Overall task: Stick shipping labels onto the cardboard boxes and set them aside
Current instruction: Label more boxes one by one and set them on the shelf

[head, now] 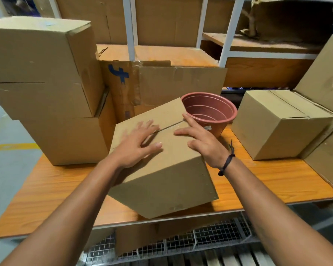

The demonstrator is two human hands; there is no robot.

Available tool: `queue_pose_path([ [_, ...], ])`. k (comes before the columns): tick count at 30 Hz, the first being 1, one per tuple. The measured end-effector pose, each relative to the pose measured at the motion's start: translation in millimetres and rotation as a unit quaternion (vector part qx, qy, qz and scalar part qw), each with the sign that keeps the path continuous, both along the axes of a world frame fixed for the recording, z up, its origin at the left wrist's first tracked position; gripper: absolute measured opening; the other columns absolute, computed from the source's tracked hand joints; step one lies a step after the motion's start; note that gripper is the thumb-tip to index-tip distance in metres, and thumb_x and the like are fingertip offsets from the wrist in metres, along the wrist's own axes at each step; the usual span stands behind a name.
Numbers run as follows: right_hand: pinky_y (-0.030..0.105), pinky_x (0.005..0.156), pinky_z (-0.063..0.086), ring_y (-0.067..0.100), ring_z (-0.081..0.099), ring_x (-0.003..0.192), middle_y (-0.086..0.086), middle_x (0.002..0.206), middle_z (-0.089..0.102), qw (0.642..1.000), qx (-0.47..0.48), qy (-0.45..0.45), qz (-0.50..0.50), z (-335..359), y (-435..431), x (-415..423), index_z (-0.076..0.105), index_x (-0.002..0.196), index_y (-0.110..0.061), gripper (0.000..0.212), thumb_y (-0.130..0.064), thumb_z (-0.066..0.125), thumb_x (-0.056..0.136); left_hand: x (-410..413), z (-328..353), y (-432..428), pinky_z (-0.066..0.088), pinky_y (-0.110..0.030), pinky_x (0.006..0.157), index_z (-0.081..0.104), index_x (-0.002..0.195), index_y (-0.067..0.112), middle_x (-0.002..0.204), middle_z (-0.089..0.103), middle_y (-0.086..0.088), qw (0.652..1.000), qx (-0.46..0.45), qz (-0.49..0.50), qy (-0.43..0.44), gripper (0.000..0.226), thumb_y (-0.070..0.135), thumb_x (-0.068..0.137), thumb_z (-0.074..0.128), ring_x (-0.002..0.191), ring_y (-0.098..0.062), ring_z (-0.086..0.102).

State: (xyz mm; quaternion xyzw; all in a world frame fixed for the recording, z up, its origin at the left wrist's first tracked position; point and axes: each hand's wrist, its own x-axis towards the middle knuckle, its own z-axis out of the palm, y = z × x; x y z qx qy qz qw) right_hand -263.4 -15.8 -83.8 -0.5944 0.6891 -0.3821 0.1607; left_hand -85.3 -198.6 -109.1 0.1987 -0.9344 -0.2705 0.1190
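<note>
An orange wood-grain table [277, 181] spans the lower half of the view, with white shelving [229, 29] behind it at twelve o'clock, packed with flattened cardboard. At nine to ten o'clock a tall stack of boxes [46, 83] stands on the table's left part, the upper one overhanging the lower. Behind the middle, at twelve o'clock, an opened carton with a blue mark [161, 81] leans against the shelf. At three o'clock a closed smaller box [277, 123] sits on the table, with larger cardboard panels [327, 73] just beside it at the right edge.

The task's cardboard box [161, 169] sits at the centre, turned at an angle, its near corner jutting over the table's front edge. Its top flaps are closed, with the seam running from the middle towards one o'clock. No label shows on its visible faces.

The left hand [138, 144] lies flat on the box top, fingers spread and extended, palm down on the left flap, gripping nothing. The right hand [202, 139] rests on the right flap, fingers loosely spread, the forefinger stretched along the seam's far end, holding nothing. A dark cord bracelet [227, 162] circles the right wrist.

A terracotta-coloured plastic pot [210, 112] stands just beyond the box at one o'clock, touching or nearly touching its far corner
</note>
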Motion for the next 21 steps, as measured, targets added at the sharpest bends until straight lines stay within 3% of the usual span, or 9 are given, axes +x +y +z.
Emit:
queue_pose_path([
  [2, 0.031, 0.12, 0.015, 0.002, 0.009, 0.149, -0.002, 0.164, 0.013, 1.0, -0.001, -0.032, 0.002, -10.0, 8.7, -15.8, 0.063, 0.128, -0.02, 0.055, -0.021, 0.044, 0.077, 20.2, -15.1, -20.1, -0.011, -0.072, 0.111, 0.018, 0.149, 0.052, 0.158, -0.006, 0.022, 0.989, -0.084, 0.078, -0.097, 0.104, 0.102, 0.058, 0.009, 0.151, -0.018, -0.01],
  [3, 0.033, 0.12, 0.016, 0.003, 0.01, 0.149, -0.003, 0.164, 0.013, 0.999, -0.004, -0.047, 0.006, -15.2, 12.3, -22.6, 0.063, 0.129, -0.021, 0.056, -0.025, 0.044, 0.076, 29.1, -21.1, -26.4, -0.008, -0.073, 0.109, 0.016, 0.148, 0.054, 0.158, -0.006, 0.022, 0.985, -0.068, 0.103, -0.12, 0.105, 0.103, 0.056, 0.012, 0.151, -0.021, -0.012],
  [6, 0.031, 0.119, 0.019, 0.004, 0.015, 0.149, -0.005, 0.164, 0.016, 0.995, -0.027, -0.096, 0.019, -28.6, 18.9, -37.8, 0.061, 0.13, -0.021, 0.061, -0.034, 0.043, 0.074, 32.1, -18.7, -20.4, 0.006, -0.067, 0.115, 0.021, 0.149, 0.051, 0.162, -0.002, 0.016, 0.99, 0.064, 0.084, -0.095, 0.111, 0.102, 0.051, 0.033, 0.151, -0.029, -0.009],
  [9, 0.014, 0.112, 0.024, 0.003, 0.021, 0.147, 0.0, 0.163, 0.019, 0.987, -0.057, -0.15, 0.027, -46.2, 24.6, -46.6, 0.061, 0.128, -0.02, 0.061, -0.035, 0.045, 0.072, 14.4, -3.0, -1.3, 0.008, -0.064, 0.115, 0.033, 0.148, 0.044, 0.164, -0.001, 0.011, 0.993, 0.049, 0.072, -0.077, 0.082, 0.075, 0.076, 0.058, 0.15, -0.034, -0.007],
  [11, 0.012, 0.11, 0.025, 0.002, 0.022, 0.146, -0.001, 0.161, 0.021, 0.982, -0.07, -0.174, 0.027, -66.2, 30.9, -48.6, 0.064, 0.128, -0.027, 0.06, -0.034, 0.046, 0.071, 5.8, -0.1, 2.4, 0.008, -0.063, 0.116, 0.039, 0.147, 0.039, 0.164, -0.001, 0.01, 0.992, 0.037, 0.081, -0.085, 0.07, 0.059, 0.084, 0.063, 0.15, -0.033, -0.008],
  [14, 0.011, 0.111, 0.023, 0.001, 0.019, 0.147, -0.009, 0.16, 0.021, 0.979, -0.084, -0.186, 0.005, -87.9, 36.4, -47.8, 0.064, 0.123, -0.047, 0.054, -0.036, 0.046, 0.073, 0.8, -2.6, 3.3, 0.006, -0.064, 0.117, 0.041, 0.146, 0.038, 0.164, 0.001, 0.011, 0.991, 0.034, 0.085, -0.101, 0.069, 0.058, 0.084, 0.064, 0.15, -0.032, -0.011],
  [16, 0.011, 0.112, 0.023, -0.001, 0.019, 0.147, -0.012, 0.159, 0.022, 0.979, -0.081, -0.186, 0.001, -88.2, 36.0, -47.7, 0.064, 0.122, -0.048, 0.054, -0.035, 0.047, 0.072, 0.1, -5.4, 2.8, 0.005, -0.064, 0.117, 0.041, 0.146, 0.038, 0.164, 0.003, 0.011, 0.991, 0.033, 0.086, -0.101, 0.069, 0.058, 0.084, 0.064, 0.15, -0.031, -0.011],
  [18, 0.018, 0.115, 0.026, -0.001, 0.022, 0.146, -0.013, 0.158, 0.024, 0.978, -0.072, -0.198, 0.005, -85.6, 35.9, -49.7, 0.068, 0.12, -0.043, 0.054, -0.03, 0.051, 0.071, 6.0, -8.8, 0.1, 0.008, -0.064, 0.118, 0.044, 0.143, 0.041, 0.164, 0.005, 0.014, 0.993, 0.077, 0.076, -0.049, 0.069, 0.061, 0.081, 0.066, 0.151, -0.026, -0.006],
  [21, 0.043, 0.119, 0.029, 0.006, 0.033, 0.143, -0.017, 0.158, 0.025, 0.962, -0.09, -0.256, -0.03, -81.9, 42.3, -57.4, 0.065, 0.126, -0.039, 0.054, -0.015, 0.056, 0.078, 24.9, -19.0, -5.1, 0.018, -0.048, 0.119, 0.05, 0.137, 0.044, 0.161, 0.005, 0.023, 0.962, 0.226, 0.079, 0.132, 0.075, 0.069, 0.068, 0.066, 0.146, -0.006, 0.012],
])
